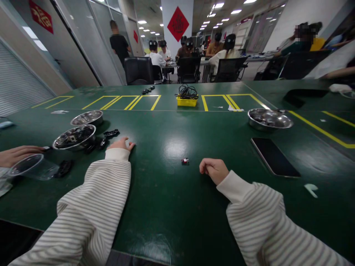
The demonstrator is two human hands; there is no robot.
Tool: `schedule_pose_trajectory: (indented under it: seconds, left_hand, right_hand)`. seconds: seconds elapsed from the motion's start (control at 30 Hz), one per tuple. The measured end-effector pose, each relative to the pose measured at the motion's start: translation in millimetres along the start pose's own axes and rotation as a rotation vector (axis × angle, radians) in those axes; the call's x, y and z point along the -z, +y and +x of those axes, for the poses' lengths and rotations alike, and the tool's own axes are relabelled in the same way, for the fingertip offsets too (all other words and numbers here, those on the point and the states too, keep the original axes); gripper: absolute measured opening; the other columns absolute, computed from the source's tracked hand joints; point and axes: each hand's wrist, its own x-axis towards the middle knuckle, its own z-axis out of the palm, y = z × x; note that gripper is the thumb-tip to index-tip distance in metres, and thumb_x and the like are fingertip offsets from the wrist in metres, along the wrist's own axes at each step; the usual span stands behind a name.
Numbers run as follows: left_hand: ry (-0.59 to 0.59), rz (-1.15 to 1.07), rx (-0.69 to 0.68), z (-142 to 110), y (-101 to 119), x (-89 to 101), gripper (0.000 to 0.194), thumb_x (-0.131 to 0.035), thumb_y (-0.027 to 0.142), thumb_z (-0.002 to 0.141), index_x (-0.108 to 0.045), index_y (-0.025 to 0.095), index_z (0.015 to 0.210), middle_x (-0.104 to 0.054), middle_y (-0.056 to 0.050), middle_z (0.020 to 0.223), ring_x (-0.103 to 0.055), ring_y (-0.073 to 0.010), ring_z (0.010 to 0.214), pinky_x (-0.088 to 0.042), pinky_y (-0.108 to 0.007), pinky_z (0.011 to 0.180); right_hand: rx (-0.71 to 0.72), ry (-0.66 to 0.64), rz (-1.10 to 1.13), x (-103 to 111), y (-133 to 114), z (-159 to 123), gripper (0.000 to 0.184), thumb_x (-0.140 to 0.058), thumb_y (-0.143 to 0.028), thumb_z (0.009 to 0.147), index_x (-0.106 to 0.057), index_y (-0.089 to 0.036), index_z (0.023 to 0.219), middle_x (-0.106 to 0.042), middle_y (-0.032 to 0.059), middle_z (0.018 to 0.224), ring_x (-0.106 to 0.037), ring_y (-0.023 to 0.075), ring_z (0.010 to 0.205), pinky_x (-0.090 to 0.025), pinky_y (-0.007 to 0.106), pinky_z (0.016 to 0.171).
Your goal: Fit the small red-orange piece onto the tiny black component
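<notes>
My left hand reaches over the table beside several black plastic parts, thumb apart from the fingers, with no object visible in it. Some fingers are hidden behind the hand. A steel bowl of black parts stands to its left. My right hand rests on the table with its fingers curled in, and nothing shows in it. Between my hands lies a small red, white and dark piece, touched by neither.
Another person's hand is at the left, by a clear plastic cup. Behind stands a second steel bowl. On the right are a bowl of parts, a phone and an earbud. A yellow tray holds black cables.
</notes>
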Motion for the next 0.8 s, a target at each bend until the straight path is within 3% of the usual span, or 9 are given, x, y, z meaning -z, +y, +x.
schedule_pose_trajectory:
  seconds: [0.1, 0.43, 0.53, 0.63, 0.8]
  left_hand:
    - [-0.022, 0.095, 0.121, 8, -13, -2.4, 0.044, -0.042, 0.053, 0.069, -0.057, 0.026, 0.101, -0.058, -0.012, 0.095, -0.052, -0.0301, 0.084, -0.039, -0.035, 0.063]
    - [0.050, 0.024, -0.034, 8, -1, -10.9, 0.036, -0.047, 0.046, 0.068, -0.062, 0.024, 0.092, -0.062, -0.006, 0.076, -0.054, -0.0194, 0.068, -0.033, -0.023, 0.052]
    - [0.152, -0.133, -0.245, -14, 19, -14.5, 0.034, -0.047, 0.045, 0.070, -0.064, 0.020, 0.087, -0.057, -0.002, 0.059, -0.049, -0.0118, 0.053, -0.030, -0.020, 0.047]
    - [0.282, -0.331, -0.534, -54, 54, -18.9, 0.035, -0.045, 0.046, 0.072, -0.064, 0.018, 0.084, -0.048, 0.003, 0.044, -0.041, -0.0069, 0.040, -0.028, -0.017, 0.043]
    - [0.439, -0.486, -1.045, -108, 102, -20.8, 0.029, -0.047, 0.042, 0.074, -0.064, 0.019, 0.075, -0.048, 0.004, 0.040, -0.041, -0.0039, 0.037, -0.028, -0.015, 0.042]
  right_hand:
    - [0.012, -0.001, -0.017, -1, 2, 0, 0.026, -0.032, -0.004, 0.057, -0.053, -0.017, 0.048, -0.053, -0.0010, 0.047, -0.044, 0.0086, 0.042, -0.035, 0.019, 0.044]
    - [0.003, -0.003, -0.039, 0, -3, 1, 0.027, -0.034, -0.004, 0.061, -0.055, -0.017, 0.049, -0.055, -0.0008, 0.048, -0.046, 0.0087, 0.042, -0.037, 0.020, 0.045]
    - [-0.008, 0.008, -0.004, -1, -4, 1, 0.026, -0.036, -0.005, 0.063, -0.056, -0.016, 0.052, -0.056, -0.0010, 0.050, -0.046, 0.0084, 0.042, -0.037, 0.020, 0.045]
    - [-0.053, 0.021, 0.129, -6, -7, 1, 0.020, -0.041, -0.010, 0.066, -0.060, -0.015, 0.065, -0.059, 0.0003, 0.059, -0.047, 0.0079, 0.044, -0.037, 0.019, 0.043]
    - [-0.127, -0.043, 0.386, -17, -11, 1, 0.024, -0.050, -0.028, 0.071, -0.059, -0.014, 0.088, -0.063, 0.0050, 0.073, -0.054, 0.0096, 0.051, -0.040, 0.020, 0.042]
